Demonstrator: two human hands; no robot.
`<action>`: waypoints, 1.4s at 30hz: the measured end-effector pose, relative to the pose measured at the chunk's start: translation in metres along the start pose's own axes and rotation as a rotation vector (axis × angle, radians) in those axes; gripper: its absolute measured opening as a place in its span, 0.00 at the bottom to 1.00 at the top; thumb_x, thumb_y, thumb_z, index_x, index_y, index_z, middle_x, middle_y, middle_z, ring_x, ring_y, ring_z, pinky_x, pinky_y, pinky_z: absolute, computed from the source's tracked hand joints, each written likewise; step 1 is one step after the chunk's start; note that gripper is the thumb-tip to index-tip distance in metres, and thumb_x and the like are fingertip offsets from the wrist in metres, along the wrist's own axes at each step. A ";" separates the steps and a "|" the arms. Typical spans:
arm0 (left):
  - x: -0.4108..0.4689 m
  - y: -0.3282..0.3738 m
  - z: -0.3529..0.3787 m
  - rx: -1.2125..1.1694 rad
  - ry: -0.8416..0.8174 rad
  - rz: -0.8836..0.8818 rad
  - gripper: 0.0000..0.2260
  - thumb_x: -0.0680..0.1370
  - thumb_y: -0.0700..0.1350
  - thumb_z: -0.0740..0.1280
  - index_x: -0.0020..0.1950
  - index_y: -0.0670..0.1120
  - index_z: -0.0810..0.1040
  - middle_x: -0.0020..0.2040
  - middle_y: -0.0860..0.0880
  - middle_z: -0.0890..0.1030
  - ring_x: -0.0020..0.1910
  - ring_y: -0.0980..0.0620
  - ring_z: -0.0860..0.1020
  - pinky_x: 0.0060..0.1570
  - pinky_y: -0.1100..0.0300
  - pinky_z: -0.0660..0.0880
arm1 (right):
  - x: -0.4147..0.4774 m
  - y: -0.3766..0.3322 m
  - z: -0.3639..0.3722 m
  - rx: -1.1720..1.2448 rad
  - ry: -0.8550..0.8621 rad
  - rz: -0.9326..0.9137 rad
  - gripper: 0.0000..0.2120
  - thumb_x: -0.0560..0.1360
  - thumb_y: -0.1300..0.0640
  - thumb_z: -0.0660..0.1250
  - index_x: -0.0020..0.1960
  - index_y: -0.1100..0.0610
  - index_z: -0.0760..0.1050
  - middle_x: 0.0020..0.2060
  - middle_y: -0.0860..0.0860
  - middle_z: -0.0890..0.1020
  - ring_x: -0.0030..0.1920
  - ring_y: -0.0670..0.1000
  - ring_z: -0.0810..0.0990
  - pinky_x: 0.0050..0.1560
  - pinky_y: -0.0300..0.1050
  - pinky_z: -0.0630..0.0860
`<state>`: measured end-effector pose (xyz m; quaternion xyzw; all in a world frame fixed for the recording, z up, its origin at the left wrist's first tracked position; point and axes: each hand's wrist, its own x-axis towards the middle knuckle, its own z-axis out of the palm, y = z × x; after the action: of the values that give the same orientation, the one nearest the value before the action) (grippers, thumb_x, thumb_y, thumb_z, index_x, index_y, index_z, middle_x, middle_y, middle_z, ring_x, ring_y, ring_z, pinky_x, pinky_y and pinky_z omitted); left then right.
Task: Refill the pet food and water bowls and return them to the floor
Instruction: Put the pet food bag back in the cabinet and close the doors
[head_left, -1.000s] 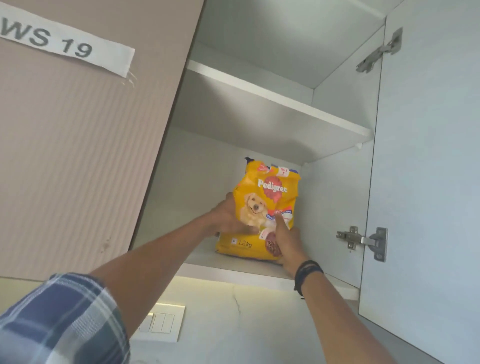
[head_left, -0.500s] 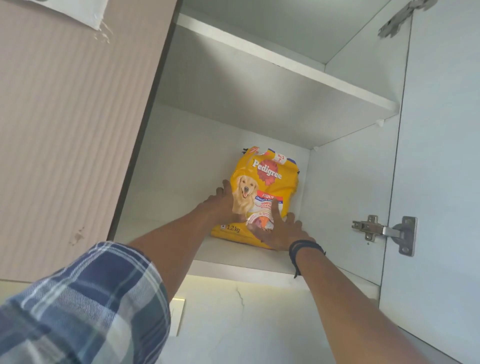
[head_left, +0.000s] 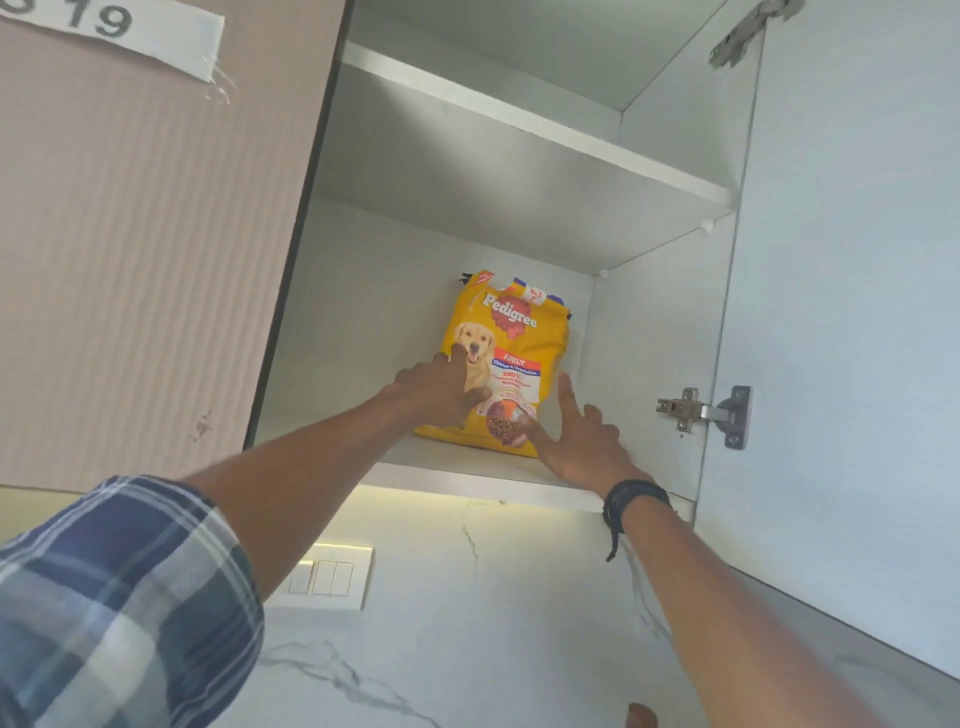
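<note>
1. While both arms reach up into an open wall cabinet, a yellow dog food bag stands upright on the lower shelf, set toward the back right corner; the bowls named in the task are not in view.
2. Left hand rests flat on the bag's front, fingers together, seemingly steadying it; right hand lies open, fingers spread, thumb touching the bag's lower corner, gripping nothing.
3. Neither hand clamps the bag, which suggests it is being set in place or released.
4. Cabinet door hangs open at right; upper shelf is bare; a marble-patterned wall with a switch plate runs below.
</note>
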<state>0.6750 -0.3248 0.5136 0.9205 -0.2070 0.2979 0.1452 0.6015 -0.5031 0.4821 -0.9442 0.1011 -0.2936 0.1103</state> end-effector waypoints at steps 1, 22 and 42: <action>-0.003 0.003 -0.003 -0.005 0.028 0.029 0.32 0.81 0.62 0.56 0.77 0.43 0.55 0.71 0.40 0.70 0.67 0.36 0.73 0.59 0.45 0.71 | -0.008 0.002 -0.004 0.015 0.030 -0.006 0.40 0.78 0.30 0.52 0.79 0.41 0.33 0.76 0.59 0.60 0.73 0.67 0.62 0.68 0.61 0.66; -0.160 0.248 -0.126 -0.403 0.394 0.522 0.22 0.81 0.63 0.55 0.69 0.52 0.67 0.63 0.49 0.76 0.57 0.45 0.77 0.54 0.51 0.71 | -0.279 0.112 -0.137 0.204 0.444 -0.066 0.37 0.76 0.46 0.70 0.79 0.51 0.56 0.74 0.50 0.64 0.75 0.51 0.60 0.70 0.43 0.61; -0.252 0.288 -0.172 -0.427 0.152 0.707 0.24 0.81 0.64 0.53 0.72 0.53 0.64 0.68 0.50 0.72 0.51 0.46 0.78 0.51 0.54 0.66 | -0.384 0.138 -0.222 0.278 1.040 0.331 0.31 0.77 0.59 0.68 0.77 0.58 0.61 0.74 0.56 0.69 0.73 0.58 0.67 0.70 0.53 0.65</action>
<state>0.2705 -0.4345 0.5357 0.7173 -0.5561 0.3470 0.2363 0.1460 -0.5696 0.4189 -0.6235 0.2492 -0.7096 0.2138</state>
